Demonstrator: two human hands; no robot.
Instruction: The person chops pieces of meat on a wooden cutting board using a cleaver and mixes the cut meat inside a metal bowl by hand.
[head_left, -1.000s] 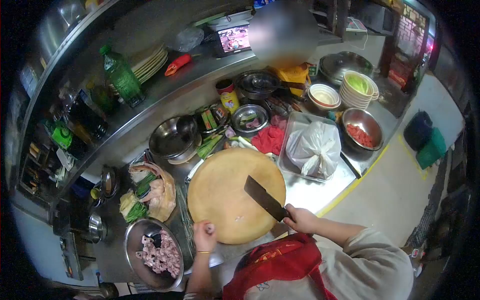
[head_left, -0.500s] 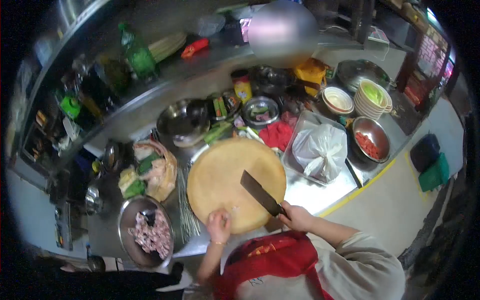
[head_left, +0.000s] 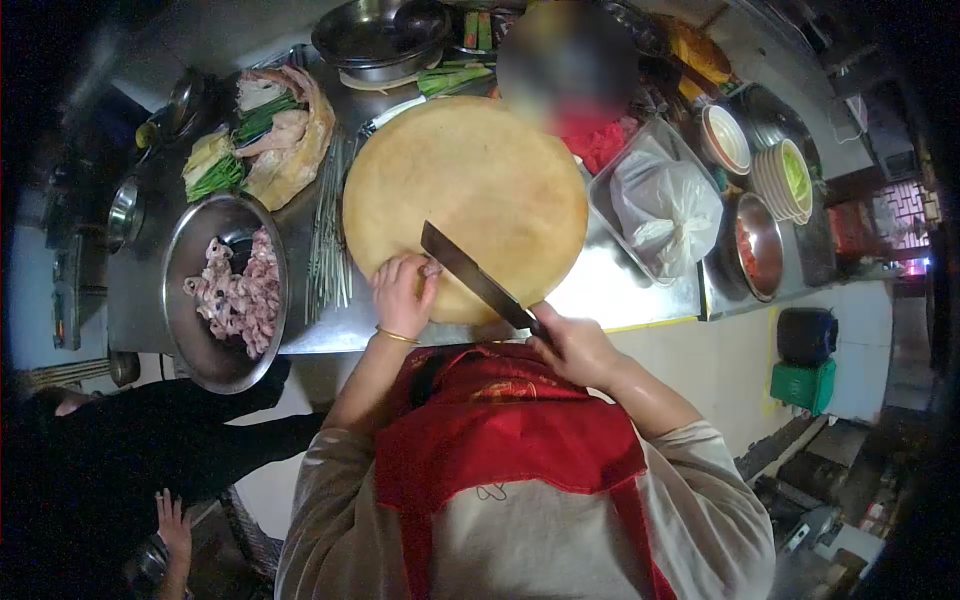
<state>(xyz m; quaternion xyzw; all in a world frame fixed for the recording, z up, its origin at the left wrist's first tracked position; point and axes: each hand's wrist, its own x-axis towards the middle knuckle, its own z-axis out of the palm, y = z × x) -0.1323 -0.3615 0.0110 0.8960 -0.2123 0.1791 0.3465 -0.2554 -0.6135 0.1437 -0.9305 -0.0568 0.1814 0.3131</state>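
My right hand (head_left: pixel 575 348) is wrapped round the handle of a cleaver (head_left: pixel 472 277), whose dark blade slants up and left over the round wooden chopping board (head_left: pixel 470 190). At the board's lower left edge, my left hand (head_left: pixel 403 288) is closed, with a small pale piece (head_left: pixel 432 268) at its fingertips beside the blade. Left of the board stands a steel bowl (head_left: pixel 178 300) with pieces of pinkish meat (head_left: pixel 240 295). Thin metal skewers (head_left: pixel 328 235) lie between bowl and board.
A co-worker in dark clothes (head_left: pixel 150 440) is at the lower left, one hand (head_left: pixel 173 525) showing. A tray (head_left: pixel 600 195) with a white bag (head_left: pixel 665 210) sits right of the board. Meat and greens (head_left: pixel 285 140) lie upper left; a steel bowl (head_left: pixel 760 245) of red pieces stands right.
The view has tilted down, so the board and bowls appear higher. My left hand has moved inward onto the board, near the cleaver's blade. The co-worker shows more at the lower left.
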